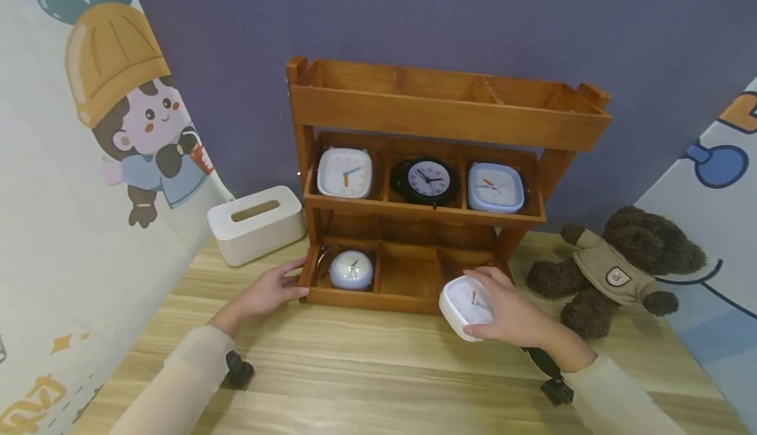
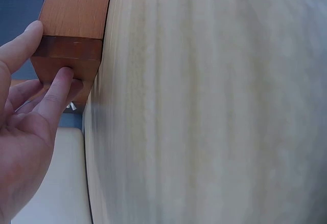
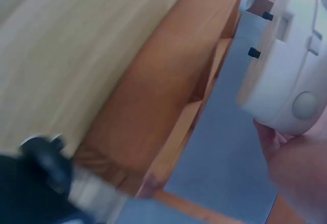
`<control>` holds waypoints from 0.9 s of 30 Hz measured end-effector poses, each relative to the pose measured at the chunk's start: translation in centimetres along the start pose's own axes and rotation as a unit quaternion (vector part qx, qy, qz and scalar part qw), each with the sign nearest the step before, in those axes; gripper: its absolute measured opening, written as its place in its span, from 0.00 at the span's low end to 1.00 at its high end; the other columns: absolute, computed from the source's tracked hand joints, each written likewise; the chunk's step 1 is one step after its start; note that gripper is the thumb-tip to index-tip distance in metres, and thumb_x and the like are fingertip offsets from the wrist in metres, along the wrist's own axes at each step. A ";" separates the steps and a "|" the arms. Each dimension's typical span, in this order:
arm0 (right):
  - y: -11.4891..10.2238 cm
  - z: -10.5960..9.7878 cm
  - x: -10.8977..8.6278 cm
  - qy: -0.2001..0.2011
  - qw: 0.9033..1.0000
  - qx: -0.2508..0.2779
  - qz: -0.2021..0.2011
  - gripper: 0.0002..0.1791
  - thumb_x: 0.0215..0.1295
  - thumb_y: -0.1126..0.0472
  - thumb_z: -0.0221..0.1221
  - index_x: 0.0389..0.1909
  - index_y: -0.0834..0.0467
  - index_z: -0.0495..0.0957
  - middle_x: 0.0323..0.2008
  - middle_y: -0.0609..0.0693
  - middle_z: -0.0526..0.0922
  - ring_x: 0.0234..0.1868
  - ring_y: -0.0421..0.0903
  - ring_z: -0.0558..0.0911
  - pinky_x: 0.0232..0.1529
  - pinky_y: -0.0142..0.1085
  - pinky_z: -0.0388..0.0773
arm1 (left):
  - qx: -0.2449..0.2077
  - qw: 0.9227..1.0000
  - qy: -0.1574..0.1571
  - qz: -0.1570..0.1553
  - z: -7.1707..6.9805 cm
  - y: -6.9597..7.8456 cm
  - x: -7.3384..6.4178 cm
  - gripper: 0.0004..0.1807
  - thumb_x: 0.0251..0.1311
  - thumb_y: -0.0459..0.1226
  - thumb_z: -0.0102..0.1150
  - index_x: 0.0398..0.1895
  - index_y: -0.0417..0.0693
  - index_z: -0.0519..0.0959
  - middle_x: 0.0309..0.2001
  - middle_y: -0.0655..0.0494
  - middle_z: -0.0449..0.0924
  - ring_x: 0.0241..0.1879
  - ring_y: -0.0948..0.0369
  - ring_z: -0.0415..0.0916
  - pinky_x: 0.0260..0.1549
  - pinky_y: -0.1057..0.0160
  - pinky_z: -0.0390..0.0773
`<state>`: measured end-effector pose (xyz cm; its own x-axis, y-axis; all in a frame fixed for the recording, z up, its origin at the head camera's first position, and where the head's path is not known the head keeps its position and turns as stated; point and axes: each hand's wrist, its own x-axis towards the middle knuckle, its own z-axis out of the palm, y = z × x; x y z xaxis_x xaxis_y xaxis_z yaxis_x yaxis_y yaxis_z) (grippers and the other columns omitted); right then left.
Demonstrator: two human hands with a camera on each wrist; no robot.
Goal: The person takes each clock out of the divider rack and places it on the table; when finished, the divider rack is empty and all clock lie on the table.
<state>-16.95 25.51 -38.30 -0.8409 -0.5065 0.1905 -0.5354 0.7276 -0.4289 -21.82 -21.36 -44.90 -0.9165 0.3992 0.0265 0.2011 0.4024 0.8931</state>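
Right hand (image 1: 511, 313) has the white clock (image 1: 463, 302), thumb and fingers pinching its sides, holding it tilted by the shelf's (image 1: 355, 299) lower front edge, near the right corner! Left hand (image 1: 269, 290), fingers parted, touches that tier's left front corner. A round clock (image 1: 351, 272) sits just inside that corner; the tissue box (image 1: 260, 241) stands beyond the shelf's left edge, the bear (image 1: 609, 269) beyond the right.
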 end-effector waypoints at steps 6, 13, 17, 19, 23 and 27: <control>0.7 0.0 -2.5 0.001 1.000 -0.004 0.007 0.52 0.41 0.46 0.77 0.66 0.65 0.65 0.59 0.62 0.65 0.53 0.59 0.72 0.46 0.55 0.75 | 0.001 1.000 -0.001 0.001 0.0 0.2 -0.1 0.39 0.64 0.34 0.63 0.72 0.28 0.54 0.69 0.29 0.55 0.62 0.35 0.63 0.55 0.50 0.74; 1.0 0.8 -4.9 0.002 1.000 -0.003 0.010 0.53 0.42 0.42 0.76 0.67 0.62 0.65 0.60 0.61 0.65 0.56 0.59 0.71 0.47 0.54 0.76 | 0.006 1.000 0.000 0.001 0.0 0.1 0.1 0.39 0.64 0.33 0.62 0.72 0.28 0.54 0.68 0.28 0.57 0.62 0.35 0.64 0.55 0.50 0.73; 1.3 1.6 -5.6 0.003 1.000 0.000 0.011 0.54 0.40 0.43 0.77 0.66 0.63 0.66 0.60 0.63 0.65 0.57 0.61 0.70 0.46 0.55 0.76 | 0.006 1.000 -0.002 0.003 0.0 0.2 0.1 0.39 0.64 0.34 0.62 0.72 0.28 0.54 0.69 0.29 0.56 0.62 0.35 0.64 0.56 0.49 0.73; 1.6 2.0 -5.9 0.001 1.000 0.008 0.017 0.54 0.39 0.44 0.77 0.66 0.63 0.66 0.61 0.63 0.65 0.58 0.62 0.69 0.46 0.57 0.75 | 0.004 1.000 -0.002 0.004 0.0 0.3 0.0 0.39 0.64 0.34 0.62 0.72 0.28 0.53 0.69 0.29 0.56 0.62 0.36 0.64 0.55 0.50 0.73; 2.3 3.0 -6.6 0.001 1.000 0.012 0.029 0.54 0.38 0.43 0.77 0.66 0.63 0.67 0.60 0.61 0.66 0.57 0.61 0.69 0.46 0.57 0.75 | 0.001 1.000 0.000 0.002 0.0 0.3 0.0 0.39 0.64 0.33 0.62 0.72 0.28 0.53 0.69 0.29 0.55 0.62 0.36 0.64 0.55 0.50 0.74; 2.8 3.7 -7.2 0.006 1.000 -0.007 0.025 0.54 0.37 0.41 0.77 0.66 0.62 0.68 0.59 0.58 0.67 0.55 0.57 0.71 0.45 0.53 0.76 | 0.007 1.000 0.001 0.002 0.0 0.4 0.0 0.39 0.64 0.33 0.62 0.72 0.28 0.54 0.69 0.29 0.55 0.62 0.36 0.64 0.55 0.50 0.74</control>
<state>-12.16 29.47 -44.18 -0.8675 -0.4638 0.1800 -0.4937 0.7582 -0.4259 -21.74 -21.24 -44.54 -0.9166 0.3986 0.0306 0.2089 0.4123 0.8867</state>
